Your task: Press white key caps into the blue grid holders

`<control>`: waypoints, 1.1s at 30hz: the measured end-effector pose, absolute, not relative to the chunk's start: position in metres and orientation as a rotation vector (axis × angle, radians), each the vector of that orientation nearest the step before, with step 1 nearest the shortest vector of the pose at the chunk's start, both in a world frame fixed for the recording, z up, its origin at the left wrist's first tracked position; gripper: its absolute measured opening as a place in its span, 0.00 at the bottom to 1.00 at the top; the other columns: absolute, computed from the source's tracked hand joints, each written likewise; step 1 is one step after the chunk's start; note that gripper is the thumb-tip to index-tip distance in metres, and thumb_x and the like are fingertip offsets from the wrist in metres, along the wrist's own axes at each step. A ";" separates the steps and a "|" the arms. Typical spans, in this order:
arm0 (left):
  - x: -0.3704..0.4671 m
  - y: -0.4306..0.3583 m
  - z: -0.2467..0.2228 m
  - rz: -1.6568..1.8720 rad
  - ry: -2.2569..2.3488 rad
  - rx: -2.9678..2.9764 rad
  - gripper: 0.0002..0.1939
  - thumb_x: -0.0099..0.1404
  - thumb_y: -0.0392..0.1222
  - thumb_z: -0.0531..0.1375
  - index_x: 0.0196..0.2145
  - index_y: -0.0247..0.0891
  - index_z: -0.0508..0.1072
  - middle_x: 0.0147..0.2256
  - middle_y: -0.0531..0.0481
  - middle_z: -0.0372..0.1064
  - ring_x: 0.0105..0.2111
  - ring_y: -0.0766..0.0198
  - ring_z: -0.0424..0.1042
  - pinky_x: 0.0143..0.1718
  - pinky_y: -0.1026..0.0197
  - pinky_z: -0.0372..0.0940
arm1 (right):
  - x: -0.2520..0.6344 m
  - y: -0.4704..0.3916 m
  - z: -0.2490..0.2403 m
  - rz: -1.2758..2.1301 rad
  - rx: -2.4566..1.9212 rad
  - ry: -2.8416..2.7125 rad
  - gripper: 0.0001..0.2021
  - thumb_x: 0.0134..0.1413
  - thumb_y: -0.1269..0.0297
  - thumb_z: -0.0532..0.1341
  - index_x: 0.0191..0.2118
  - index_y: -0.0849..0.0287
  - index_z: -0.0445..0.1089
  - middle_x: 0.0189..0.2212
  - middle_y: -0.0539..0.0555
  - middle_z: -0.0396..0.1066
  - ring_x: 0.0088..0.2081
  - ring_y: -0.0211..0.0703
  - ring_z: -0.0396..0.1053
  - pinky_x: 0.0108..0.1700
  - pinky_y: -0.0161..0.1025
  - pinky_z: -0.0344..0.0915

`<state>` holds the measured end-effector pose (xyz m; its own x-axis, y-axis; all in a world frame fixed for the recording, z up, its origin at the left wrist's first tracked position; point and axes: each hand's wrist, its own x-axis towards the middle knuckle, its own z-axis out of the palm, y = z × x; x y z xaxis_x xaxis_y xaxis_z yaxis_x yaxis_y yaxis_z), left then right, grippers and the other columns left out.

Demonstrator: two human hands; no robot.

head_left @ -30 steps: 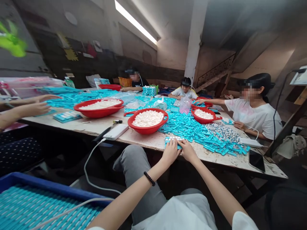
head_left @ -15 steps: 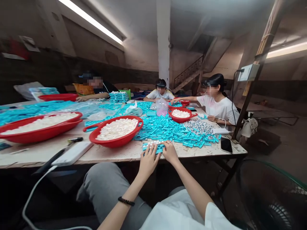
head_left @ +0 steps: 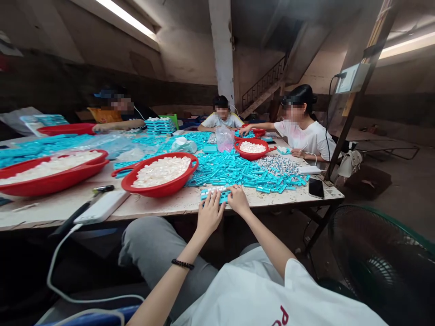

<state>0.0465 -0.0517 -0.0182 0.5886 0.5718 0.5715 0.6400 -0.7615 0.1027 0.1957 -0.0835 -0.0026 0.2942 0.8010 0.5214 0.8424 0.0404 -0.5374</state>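
Observation:
A small blue plastic tray (head_left: 215, 195) with a row of white pieces along its far side lies at the table's near edge. My left hand (head_left: 211, 211) rests on the tray's left and middle part, fingers stretched out and slightly apart. At the tray's right end is my right hand (head_left: 239, 200), its fingers curled and the fingertips close together over the edge. Whatever sits between those fingertips is too small to make out. Just beyond the hands spreads a heap of loose blue plastic pieces (head_left: 227, 170). Left of them stands a red basin (head_left: 159, 192) of white pieces.
More red basins (head_left: 57, 181) stand on the table (head_left: 170, 209). A phone (head_left: 316, 188) lies at the right corner, and a white power bank (head_left: 102, 207) with a cable is at left. Several people sit around the table. A fan (head_left: 377, 262) stands at lower right.
The view has shifted, so the table and people appear slightly higher and further left. Both hands stay at the tray; the right fingertips remain near its right end.

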 end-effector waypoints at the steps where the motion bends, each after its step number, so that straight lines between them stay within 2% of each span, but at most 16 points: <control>1: 0.046 -0.054 -0.016 -0.933 -1.029 -2.704 0.30 0.74 0.49 0.43 0.67 0.32 0.59 0.67 0.36 0.54 0.68 0.45 0.52 0.61 0.43 0.51 | 0.196 -0.083 -0.002 -0.062 -1.744 -1.498 0.20 0.58 0.79 0.51 0.50 0.61 0.74 0.46 0.59 0.71 0.52 0.49 0.62 0.59 0.45 0.61; 3: 0.043 -0.066 -0.015 -1.039 -1.004 -2.718 0.28 0.73 0.47 0.45 0.66 0.33 0.60 0.67 0.36 0.55 0.68 0.45 0.50 0.63 0.41 0.47 | 0.195 -0.084 -0.003 -0.089 -1.740 -1.476 0.20 0.57 0.78 0.52 0.49 0.61 0.74 0.46 0.59 0.70 0.52 0.50 0.63 0.59 0.47 0.60; 5: 0.040 -0.087 -0.023 -1.222 -0.950 -2.750 0.25 0.71 0.41 0.46 0.63 0.34 0.64 0.65 0.37 0.59 0.67 0.47 0.52 0.65 0.41 0.44 | 0.192 -0.089 -0.005 -0.145 -1.727 -1.418 0.19 0.57 0.78 0.52 0.49 0.59 0.75 0.45 0.58 0.70 0.51 0.50 0.63 0.60 0.48 0.60; 7: 0.038 -0.116 -0.046 -1.443 -0.888 -2.848 0.22 0.67 0.33 0.45 0.53 0.36 0.71 0.58 0.38 0.68 0.62 0.51 0.61 0.62 0.45 0.51 | 0.188 -0.095 -0.008 -0.194 -1.659 -1.463 0.19 0.57 0.78 0.52 0.48 0.58 0.75 0.46 0.58 0.69 0.52 0.50 0.63 0.60 0.49 0.60; 9: 0.041 -0.143 -0.079 -1.628 -0.897 -3.015 0.17 0.61 0.29 0.45 0.35 0.39 0.72 0.42 0.41 0.74 0.46 0.56 0.71 0.49 0.53 0.62 | 0.188 -0.103 -0.010 -0.210 -1.509 -1.687 0.19 0.56 0.77 0.54 0.48 0.56 0.75 0.47 0.58 0.70 0.54 0.49 0.62 0.59 0.48 0.60; 10: 0.043 -0.153 -0.096 -1.641 -0.921 -3.127 0.14 0.57 0.28 0.45 0.27 0.41 0.67 0.32 0.45 0.71 0.35 0.59 0.70 0.39 0.58 0.63 | 0.191 -0.106 -0.008 -0.217 -1.431 -1.792 0.19 0.56 0.77 0.55 0.48 0.55 0.75 0.47 0.58 0.71 0.54 0.49 0.62 0.59 0.47 0.61; 12: 0.050 -0.167 -0.124 -1.536 -1.025 -3.353 0.09 0.51 0.28 0.45 0.20 0.42 0.55 0.23 0.51 0.59 0.25 0.63 0.61 0.29 0.61 0.55 | 0.209 -0.108 0.001 -0.255 -1.382 -1.837 0.16 0.57 0.76 0.55 0.45 0.55 0.75 0.45 0.57 0.72 0.53 0.49 0.64 0.57 0.46 0.62; 14: 0.055 -0.171 -0.140 -1.414 -1.061 -3.542 0.09 0.48 0.29 0.46 0.20 0.42 0.49 0.20 0.54 0.53 0.23 0.65 0.56 0.27 0.61 0.49 | 0.242 -0.107 0.017 -0.327 -1.521 -1.626 0.14 0.59 0.74 0.52 0.41 0.57 0.75 0.40 0.57 0.73 0.48 0.49 0.66 0.53 0.44 0.63; 17: 0.055 -0.171 -0.145 -1.221 -0.976 -3.764 0.08 0.46 0.30 0.46 0.19 0.41 0.49 0.19 0.55 0.49 0.23 0.66 0.54 0.28 0.60 0.45 | 0.309 -0.105 0.042 -0.402 -1.850 -1.370 0.15 0.60 0.74 0.49 0.39 0.60 0.74 0.38 0.57 0.72 0.43 0.48 0.67 0.48 0.42 0.63; 22: 0.051 -0.175 -0.138 -1.095 -0.971 -3.898 0.07 0.48 0.32 0.46 0.19 0.41 0.48 0.19 0.56 0.47 0.24 0.65 0.52 0.29 0.59 0.44 | 0.401 -0.115 0.049 -0.411 -2.395 -1.374 0.15 0.57 0.76 0.54 0.46 0.60 0.75 0.52 0.61 0.71 0.57 0.53 0.61 0.55 0.43 0.56; 24: 0.052 -0.176 -0.135 -1.109 -1.049 -3.881 0.07 0.50 0.33 0.46 0.19 0.41 0.48 0.20 0.55 0.48 0.25 0.65 0.53 0.30 0.59 0.45 | 0.417 -0.120 0.046 -0.354 -2.473 -1.417 0.15 0.57 0.75 0.57 0.46 0.59 0.76 0.51 0.61 0.72 0.56 0.53 0.63 0.55 0.43 0.57; 28: 0.053 -0.176 -0.131 -0.990 -1.136 -3.890 0.07 0.51 0.35 0.47 0.20 0.41 0.49 0.20 0.55 0.50 0.26 0.64 0.53 0.31 0.59 0.46 | 0.429 -0.120 0.046 -0.240 -2.553 -1.440 0.11 0.57 0.72 0.61 0.42 0.58 0.79 0.44 0.60 0.77 0.48 0.50 0.72 0.47 0.38 0.62; 33: 0.053 -0.175 -0.133 -0.996 -1.371 -3.777 0.07 0.53 0.35 0.47 0.20 0.41 0.51 0.21 0.55 0.52 0.27 0.63 0.55 0.31 0.59 0.46 | 0.432 -0.112 0.045 -0.204 -2.526 -1.405 0.09 0.57 0.70 0.61 0.37 0.59 0.80 0.42 0.60 0.77 0.46 0.49 0.73 0.44 0.36 0.64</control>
